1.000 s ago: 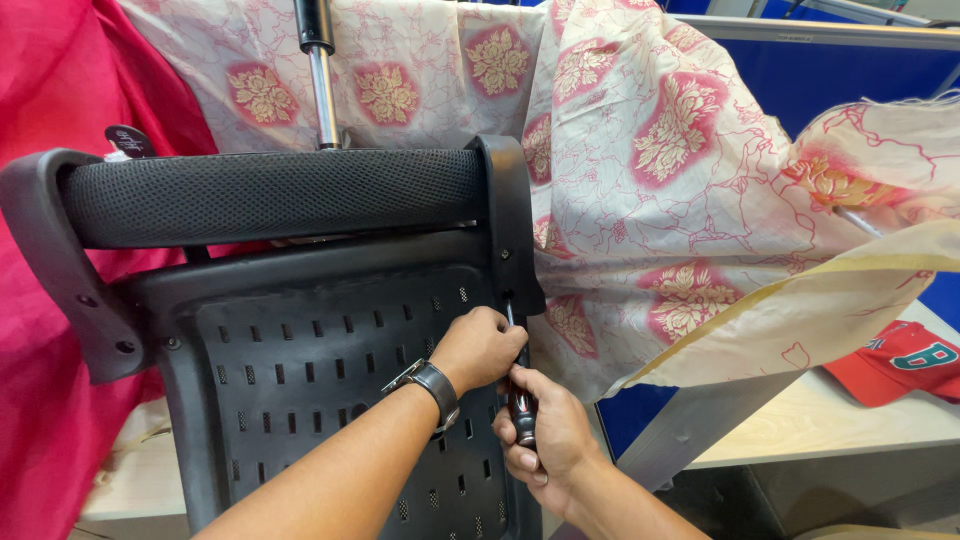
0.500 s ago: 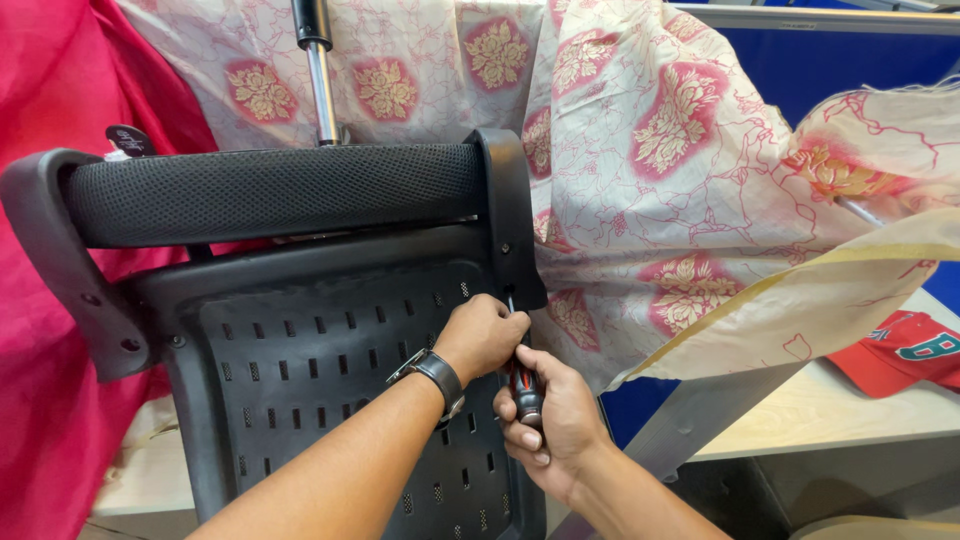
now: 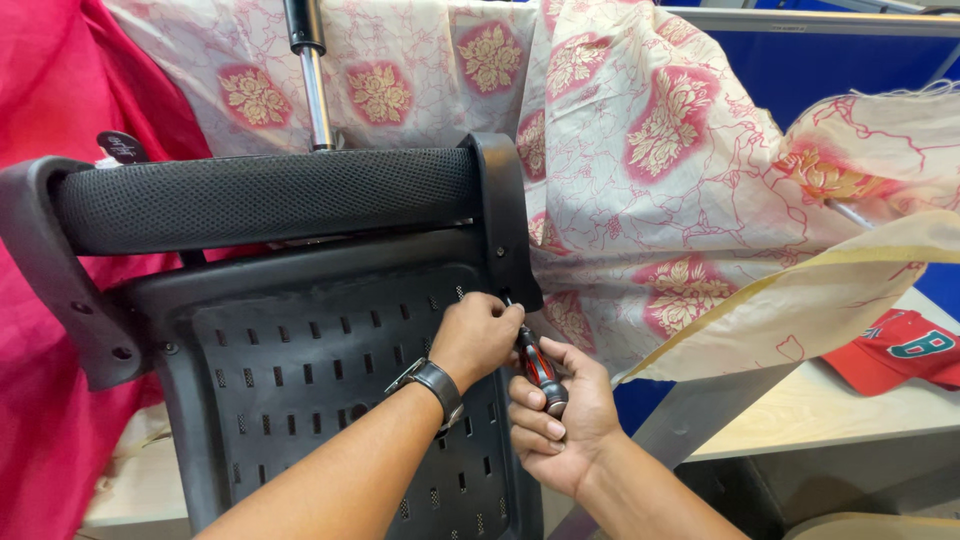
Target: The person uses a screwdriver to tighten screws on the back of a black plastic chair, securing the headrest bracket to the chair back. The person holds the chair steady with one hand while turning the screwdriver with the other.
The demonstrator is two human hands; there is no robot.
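A black plastic chair back (image 3: 300, 360) with slotted holes lies tilted in front of me, a black mesh headrest pad (image 3: 260, 195) across its top. My right hand (image 3: 565, 420) grips a screwdriver (image 3: 540, 368) with a red and black handle, its tip at the chair's right side bracket (image 3: 505, 225). My left hand (image 3: 480, 335), wearing a dark wristwatch (image 3: 432, 380), rests closed over the screwdriver's shaft at the bracket's lower end. The screw itself is hidden under the fingers.
Cream cloth with red flower prints (image 3: 640, 150) drapes behind and to the right. Red fabric (image 3: 50, 110) hangs at the left. A chrome gas-lift rod (image 3: 315, 90) stands behind the headrest. A red cap (image 3: 905, 345) lies on a wooden tabletop (image 3: 800, 410) at the right.
Both hands have stayed at the bracket; the right hand has shifted slightly on the screwdriver handle. The chair has not moved.
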